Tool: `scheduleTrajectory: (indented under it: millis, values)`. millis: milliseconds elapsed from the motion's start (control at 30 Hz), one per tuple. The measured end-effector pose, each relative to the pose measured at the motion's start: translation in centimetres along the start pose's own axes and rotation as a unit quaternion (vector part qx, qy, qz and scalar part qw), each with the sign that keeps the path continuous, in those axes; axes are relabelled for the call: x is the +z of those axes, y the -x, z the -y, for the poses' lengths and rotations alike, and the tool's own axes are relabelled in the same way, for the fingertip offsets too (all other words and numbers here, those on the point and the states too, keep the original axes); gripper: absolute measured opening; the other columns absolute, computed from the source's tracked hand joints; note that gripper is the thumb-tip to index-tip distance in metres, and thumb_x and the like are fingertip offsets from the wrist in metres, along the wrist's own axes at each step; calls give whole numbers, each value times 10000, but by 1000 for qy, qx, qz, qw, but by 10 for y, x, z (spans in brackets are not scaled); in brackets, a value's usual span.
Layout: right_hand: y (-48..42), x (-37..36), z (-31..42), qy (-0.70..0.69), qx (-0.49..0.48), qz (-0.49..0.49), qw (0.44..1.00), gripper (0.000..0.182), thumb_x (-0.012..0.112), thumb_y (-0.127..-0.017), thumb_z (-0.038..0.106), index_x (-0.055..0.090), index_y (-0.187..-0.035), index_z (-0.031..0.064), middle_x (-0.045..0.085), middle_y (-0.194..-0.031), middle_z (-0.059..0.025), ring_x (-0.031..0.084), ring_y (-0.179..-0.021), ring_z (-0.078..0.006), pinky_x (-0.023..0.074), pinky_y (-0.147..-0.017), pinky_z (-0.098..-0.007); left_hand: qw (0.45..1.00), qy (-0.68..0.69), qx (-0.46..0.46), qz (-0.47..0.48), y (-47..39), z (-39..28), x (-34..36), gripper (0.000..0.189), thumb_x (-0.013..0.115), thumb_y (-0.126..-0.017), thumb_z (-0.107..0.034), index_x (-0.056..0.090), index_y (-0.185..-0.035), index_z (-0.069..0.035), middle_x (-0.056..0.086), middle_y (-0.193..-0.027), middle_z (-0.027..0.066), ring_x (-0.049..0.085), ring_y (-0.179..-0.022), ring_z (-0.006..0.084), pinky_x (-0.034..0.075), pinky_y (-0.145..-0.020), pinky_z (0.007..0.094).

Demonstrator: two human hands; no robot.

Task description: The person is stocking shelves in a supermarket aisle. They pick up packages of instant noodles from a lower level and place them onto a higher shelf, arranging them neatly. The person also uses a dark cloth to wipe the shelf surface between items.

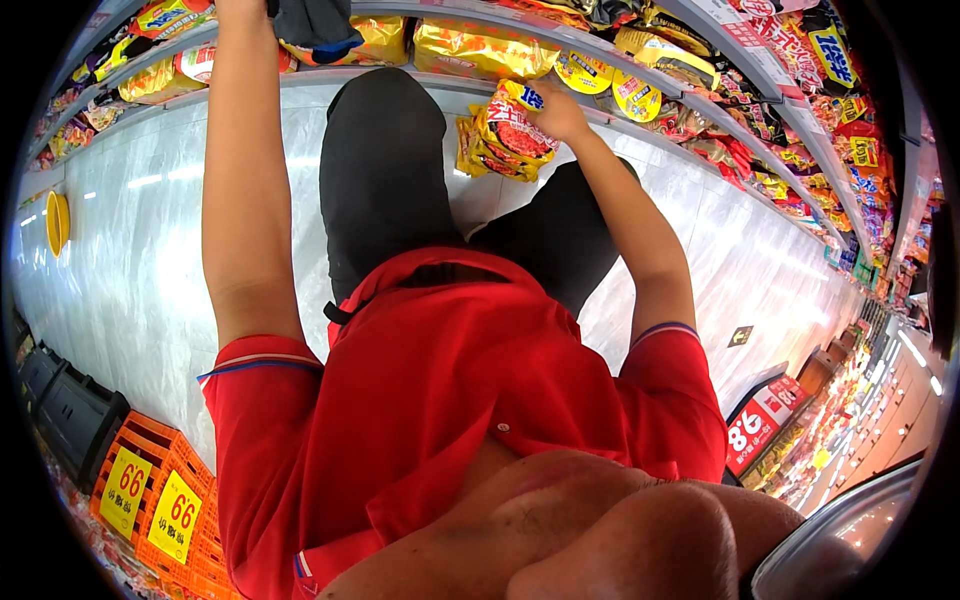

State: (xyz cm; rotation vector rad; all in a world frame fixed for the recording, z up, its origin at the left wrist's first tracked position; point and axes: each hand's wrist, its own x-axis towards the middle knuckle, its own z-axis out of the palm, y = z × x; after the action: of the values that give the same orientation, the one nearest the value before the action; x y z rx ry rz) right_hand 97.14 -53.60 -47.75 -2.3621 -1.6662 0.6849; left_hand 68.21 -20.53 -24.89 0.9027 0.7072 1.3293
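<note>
My right hand point(556, 112) is closed on the edge of a yellow-and-red multipack of instant noodles point(514, 127), held above the floor between my knees, close to the lowest shelf. My left forearm reaches up to the top edge of the view, where the hand is cut off. Beside that wrist hangs a dark grey cloth point(311, 26) with a blue part; whether the left hand holds it cannot be seen. Gold noodle multipacks point(484, 49) stand on the shelf just ahead, next to round yellow-lidded noodle cups point(636, 95).
Curved shelf rows point(750, 67) with packaged food run across the top and right. A yellow round object point(57, 223) is at the far left on the tiled floor point(135, 247). Orange crates point(161, 442) with price signs and dark bins point(79, 409) stand at lower left, a red price sign point(757, 424) at lower right.
</note>
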Motion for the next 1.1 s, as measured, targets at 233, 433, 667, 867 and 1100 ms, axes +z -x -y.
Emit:
scheduleTrajectory:
  millis: [233, 433, 667, 867, 1100]
  values:
    - [46, -42, 19, -58, 16, -104, 993, 629, 732, -770, 265, 564, -1328, 30, 523, -1396, -221, 536, -1249, -363, 427, -1060, -402, 998, -23, 50, -27, 1, 4, 7, 427, 761, -856, -217, 508, -1143, -27, 668, -801, 126, 649, -603, 211, 537, -533, 322]
    - [57, -33, 37, -58, 16, -184, 981, 619, 718, -772, 250, 563, -1319, 5, 508, -1374, -293, 531, -1237, -414, 446, -1037, -430, 991, -45, -119, 37, -53, 31, -61, 420, 692, -905, -374, 678, -972, 41, 712, -888, 145, 694, -802, 214, 545, -758, 311]
    - [80, -162, 162, -146, -194, -260, 934, 395, 693, -755, 46, 647, -1144, -2, 649, -1204, -188, 627, -1123, -352, 512, -942, -396, 994, -88, -65, 19, -16, 15, -19, 447, 705, -893, -401, 685, -859, 44, 689, -749, 133, 653, -658, 185, 514, -639, 295]
    - [42, -287, 255, -3, -384, -393, 836, 346, 681, -763, 68, 659, -1102, 7, 650, -1182, -175, 651, -1049, -344, 530, -893, -392, 997, -53, -49, 31, -12, 11, -17, 503, 697, -903, -394, 648, -672, 50, 682, -694, 143, 650, -593, 192, 512, -574, 276]
    - [-138, -376, 277, -232, 69, -280, 929, 426, 593, -858, 113, 551, -1263, -11, 597, -1262, -184, 613, -1069, -228, 503, -914, -322, 1000, -2, -13, 18, -7, 8, -13, 401, 750, -870, -338, 653, -795, 44, 677, -726, 115, 631, -624, 150, 500, -594, 259]
